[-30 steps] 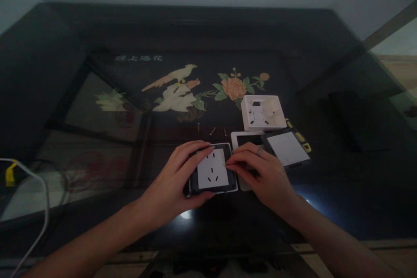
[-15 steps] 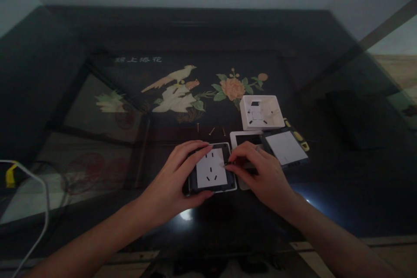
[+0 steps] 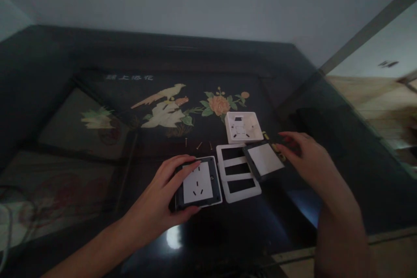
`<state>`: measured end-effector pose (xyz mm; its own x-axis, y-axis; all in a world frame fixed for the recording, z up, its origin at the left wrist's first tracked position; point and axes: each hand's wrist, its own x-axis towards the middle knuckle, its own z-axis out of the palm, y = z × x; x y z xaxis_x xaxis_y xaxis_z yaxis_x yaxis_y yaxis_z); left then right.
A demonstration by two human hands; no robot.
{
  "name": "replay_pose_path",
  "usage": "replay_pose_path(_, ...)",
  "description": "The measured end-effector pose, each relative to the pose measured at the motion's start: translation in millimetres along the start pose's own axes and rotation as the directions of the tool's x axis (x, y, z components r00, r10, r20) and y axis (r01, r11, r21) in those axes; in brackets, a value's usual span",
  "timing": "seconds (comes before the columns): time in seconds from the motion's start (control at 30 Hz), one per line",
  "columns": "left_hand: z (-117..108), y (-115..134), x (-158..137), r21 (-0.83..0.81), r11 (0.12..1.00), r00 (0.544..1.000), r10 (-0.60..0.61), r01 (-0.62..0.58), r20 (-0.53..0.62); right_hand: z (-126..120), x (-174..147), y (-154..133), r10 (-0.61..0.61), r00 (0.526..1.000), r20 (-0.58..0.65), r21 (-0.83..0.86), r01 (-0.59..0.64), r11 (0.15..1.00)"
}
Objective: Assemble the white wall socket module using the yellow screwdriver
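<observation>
Near the front edge of a dark tabletop (image 3: 247, 226), a socket unit (image 3: 197, 181) is held down flat by the left hand (image 3: 163, 191). That hand is closed around its left side: the far edge is pressed by the fingers, the near edge by the thumb, and the slotted white face is left mostly uncovered. The right hand (image 3: 314, 163) is held part-open, thumb and forefinger spread apart, above a yellow-and-black tool (image 3: 281, 155); whether the tool is touched cannot be told.

Between the hands, white frames (image 3: 244, 194) are laid just beside the socket unit, overlapped at the right by a dark panel with a white face (image 3: 266, 159). Beyond these a white box (image 3: 246, 139) is set with its open side up. Three screws (image 3: 199, 145) are scattered beyond the socket unit.

Half a second ago, the right hand was brought to the socket unit's right margin, with thumb and forefinger pinched together; since then it has been carried away to the right. By that move the frames have been uncovered, and at that margin a small bright spot (image 3: 211, 178) can now be seen. The left hand's hold has been kept, and the three screws have been left where they lay.
</observation>
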<state>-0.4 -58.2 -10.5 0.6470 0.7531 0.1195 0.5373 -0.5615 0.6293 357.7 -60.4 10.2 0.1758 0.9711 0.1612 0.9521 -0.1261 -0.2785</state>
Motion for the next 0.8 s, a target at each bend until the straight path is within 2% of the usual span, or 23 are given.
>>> replay_pose_path(0.13, 1, 0, -1, 0.000, 1.000, 1.000, -0.010, 0.010, -0.002, 5, -7, 5, 0.032, 0.996, 0.086, -0.050, -0.028, 0.998)
replay_pose_path(0.3, 1, -2, -2, -0.003, 1.000, 1.000, -0.007, 0.007, 0.020, 3, -7, 1, -0.009, 0.995, 0.100, -0.067, 0.016, 0.998)
replay_pose_path(0.4, 0, -3, -2, -0.005, 1.000, 1.000, -0.013, 0.013, 0.018, 3, -8, 3, 0.020, 0.994, 0.112, -0.075, -0.011, 0.997)
replay_pose_path(0.53, 1, -2, -1, -0.006, 1.000, 1.000, -0.004, 0.004, -0.016, 3, -9, 4, 0.100, 0.991, 0.083, -0.117, -0.090, 0.989)
replay_pose_path(0.67, 0, -2, -1, -0.004, 1.000, 1.000, -0.006, 0.006, 0.002, 0, -8, 5, 0.169, 0.985, 0.027, -0.141, -0.163, 0.976)
replay_pose_path(0.73, 0, -1, -1, -0.009, 1.000, 1.000, -0.009, 0.009, 0.015, -4, -8, 8, 0.205, 0.979, -0.017, -0.091, -0.205, 0.974)
replay_pose_path(0.8, 1, -1, -1, -0.013, 1.000, 1.000, -0.015, 0.015, 0.024, -8, -9, 11, 0.173, 0.982, -0.074, 0.008, -0.173, 0.985)
